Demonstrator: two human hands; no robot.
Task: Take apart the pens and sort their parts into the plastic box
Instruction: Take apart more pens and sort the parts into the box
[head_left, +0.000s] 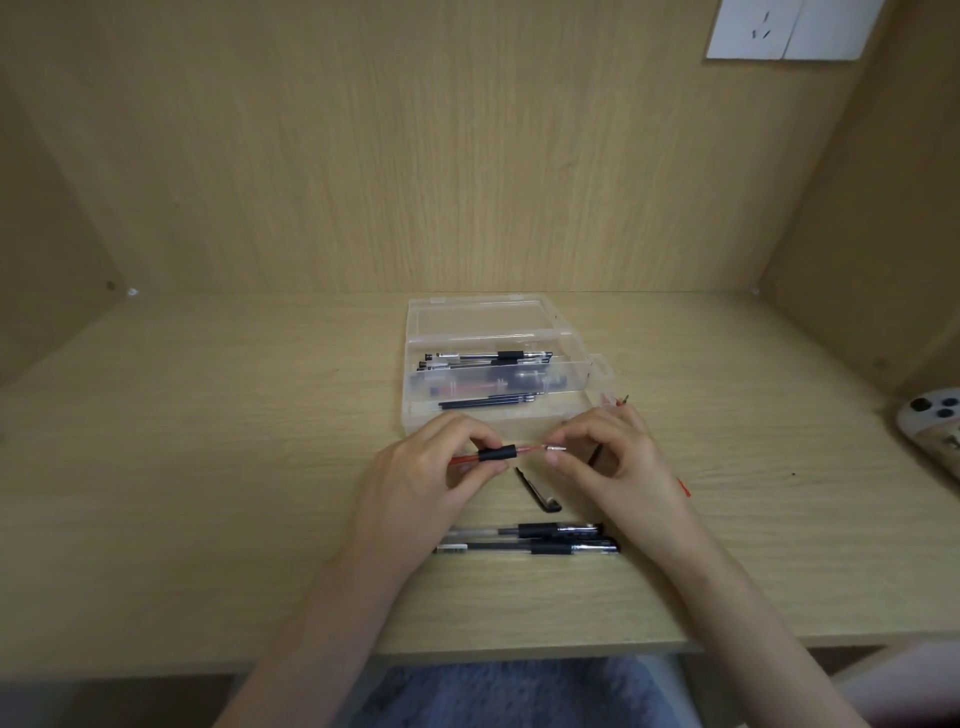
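Both hands meet over the middle of the table, just in front of the plastic box (415, 415). The left hand (415, 478) is clamped on a red pen (498, 453) at its black grip, the pen's long axis running left to right. The right hand (608, 457) pinches the metal tip at the pen's right end, so the tip probably has to twist or pull off rightward along that axis. Two whole pens (535, 539) lie side by side nearer the front edge, equally near both hands.

The wooden surface (208, 467) carries an open plastic box (498, 415). Nearer than the box lie a black clip (537, 493) and two pens (524, 540). A phone (932, 431) sits far right of it.
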